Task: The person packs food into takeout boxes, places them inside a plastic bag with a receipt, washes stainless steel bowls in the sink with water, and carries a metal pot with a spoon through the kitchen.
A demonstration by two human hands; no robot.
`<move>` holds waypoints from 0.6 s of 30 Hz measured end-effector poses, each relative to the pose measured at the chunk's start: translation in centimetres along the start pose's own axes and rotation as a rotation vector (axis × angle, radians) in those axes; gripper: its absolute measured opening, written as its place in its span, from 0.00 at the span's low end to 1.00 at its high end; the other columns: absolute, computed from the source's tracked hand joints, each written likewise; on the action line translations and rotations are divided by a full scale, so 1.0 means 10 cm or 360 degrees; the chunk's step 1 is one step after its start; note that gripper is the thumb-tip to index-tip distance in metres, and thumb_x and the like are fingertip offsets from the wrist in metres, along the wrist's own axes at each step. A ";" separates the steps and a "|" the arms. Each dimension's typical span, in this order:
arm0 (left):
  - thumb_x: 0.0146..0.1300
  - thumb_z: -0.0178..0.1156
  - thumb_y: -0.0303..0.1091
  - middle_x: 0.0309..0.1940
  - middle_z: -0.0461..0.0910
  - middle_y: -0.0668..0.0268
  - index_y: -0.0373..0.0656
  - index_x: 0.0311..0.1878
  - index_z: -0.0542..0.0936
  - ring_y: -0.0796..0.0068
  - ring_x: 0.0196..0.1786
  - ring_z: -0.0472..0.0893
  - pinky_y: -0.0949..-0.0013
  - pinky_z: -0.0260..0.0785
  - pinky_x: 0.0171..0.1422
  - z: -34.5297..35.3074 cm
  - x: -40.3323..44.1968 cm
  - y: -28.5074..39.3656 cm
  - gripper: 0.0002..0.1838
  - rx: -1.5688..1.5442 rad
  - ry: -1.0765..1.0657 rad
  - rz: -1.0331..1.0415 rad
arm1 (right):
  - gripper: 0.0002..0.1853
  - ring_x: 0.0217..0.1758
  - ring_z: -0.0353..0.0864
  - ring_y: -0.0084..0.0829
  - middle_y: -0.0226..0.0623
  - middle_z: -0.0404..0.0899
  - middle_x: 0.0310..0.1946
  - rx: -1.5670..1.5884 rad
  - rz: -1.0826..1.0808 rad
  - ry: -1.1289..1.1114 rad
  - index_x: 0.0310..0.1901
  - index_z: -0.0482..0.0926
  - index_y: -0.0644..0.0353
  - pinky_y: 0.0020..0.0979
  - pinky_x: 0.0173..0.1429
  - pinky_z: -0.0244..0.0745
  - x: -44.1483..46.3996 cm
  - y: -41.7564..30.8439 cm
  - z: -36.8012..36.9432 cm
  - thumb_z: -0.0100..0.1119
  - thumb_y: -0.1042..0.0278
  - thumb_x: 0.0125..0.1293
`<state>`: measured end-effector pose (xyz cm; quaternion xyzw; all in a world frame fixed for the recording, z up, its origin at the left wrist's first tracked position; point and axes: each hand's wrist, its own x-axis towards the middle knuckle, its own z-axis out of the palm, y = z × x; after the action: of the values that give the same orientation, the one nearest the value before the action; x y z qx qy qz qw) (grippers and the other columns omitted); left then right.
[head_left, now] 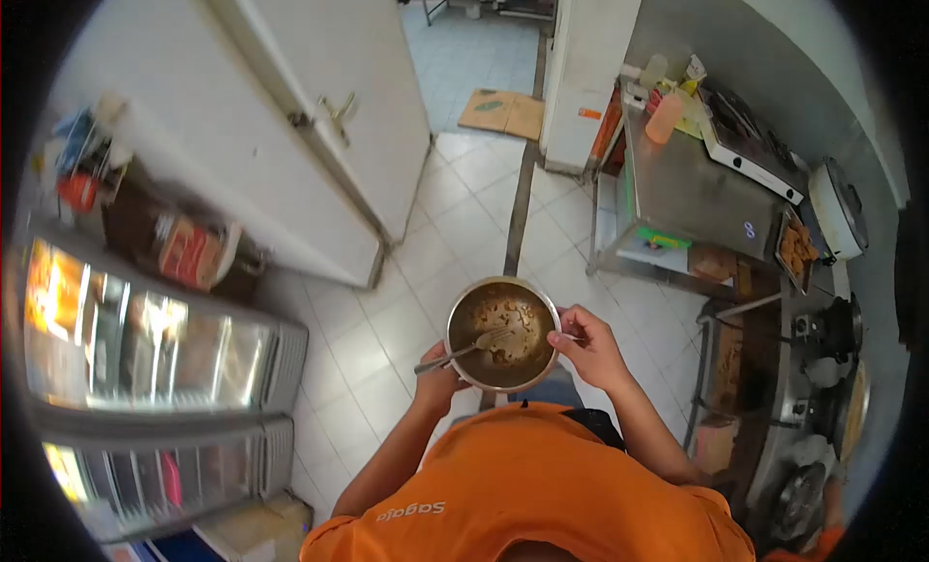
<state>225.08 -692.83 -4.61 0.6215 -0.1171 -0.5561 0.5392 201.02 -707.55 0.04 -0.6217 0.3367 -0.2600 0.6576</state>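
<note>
A steel mixing bowl [521, 366] is held level in front of my body, its inside smeared with brown residue and a little pale matter. My left hand [440, 381] grips the bowl's left side, with fingers partly hidden below it. On the right side, my right hand [588, 344] clasps the rim, thumb on top; a small whitish bit by the thumb is too unclear to name. A metal fork [466, 353] leans in the bowl, its handle crossing the rim above my left hand and its tines down in the residue.
A white door [358, 97] stands at the left, with a glass-fronted display fridge [160, 344] below it. On the right are a steel table [692, 194], a stove [750, 155] and a tray of fried food [798, 252]. Another person's arm [832, 504] shows at lower right. Cardboard [498, 112] lies in the doorway.
</note>
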 end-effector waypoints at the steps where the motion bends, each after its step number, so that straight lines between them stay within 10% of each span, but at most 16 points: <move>1: 0.74 0.58 0.36 0.53 0.85 0.61 0.42 0.61 0.80 0.65 0.53 0.86 0.55 0.84 0.54 0.03 0.40 0.17 0.16 0.0007 -0.0039 0.0048 | 0.08 0.54 0.82 0.25 0.42 0.80 0.62 0.0010 -0.0029 0.0019 0.44 0.76 0.63 0.29 0.52 0.80 0.38 -0.02 -0.12 0.66 0.69 0.73; 8: 0.70 0.64 0.34 0.51 0.85 0.65 0.46 0.60 0.81 0.72 0.49 0.85 0.64 0.80 0.46 0.28 2.99 1.27 0.16 0.0480 -0.0168 0.0472 | 0.11 0.49 0.79 0.24 0.38 0.84 0.45 -0.0153 -0.0296 -0.0125 0.40 0.79 0.65 0.31 0.58 0.75 3.30 0.00 -0.95 0.67 0.64 0.69; 12: 0.64 0.67 0.31 0.56 0.84 0.58 0.40 0.58 0.82 0.58 0.57 0.82 0.56 0.77 0.54 0.38 4.28 2.33 0.19 0.2489 -0.0298 0.1672 | 0.16 0.36 0.81 0.41 0.44 0.84 0.33 -0.0443 -0.0225 -0.0065 0.36 0.79 0.65 0.40 0.46 0.76 4.99 -0.23 -1.40 0.69 0.57 0.63; 18: 0.62 0.68 0.32 0.54 0.84 0.56 0.39 0.54 0.83 0.53 0.57 0.81 0.51 0.75 0.56 0.83 5.99 3.47 0.18 0.1293 0.0032 0.0694 | 0.19 0.32 0.82 0.43 0.48 0.82 0.27 -0.0728 -0.0059 -0.0258 0.31 0.81 0.64 0.45 0.39 0.74 7.46 -0.50 -1.81 0.70 0.53 0.58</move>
<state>255.28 -755.47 -8.99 0.7487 -0.4483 -0.3328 0.3574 235.12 -776.37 -3.95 -0.7794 0.3215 -0.1380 0.5197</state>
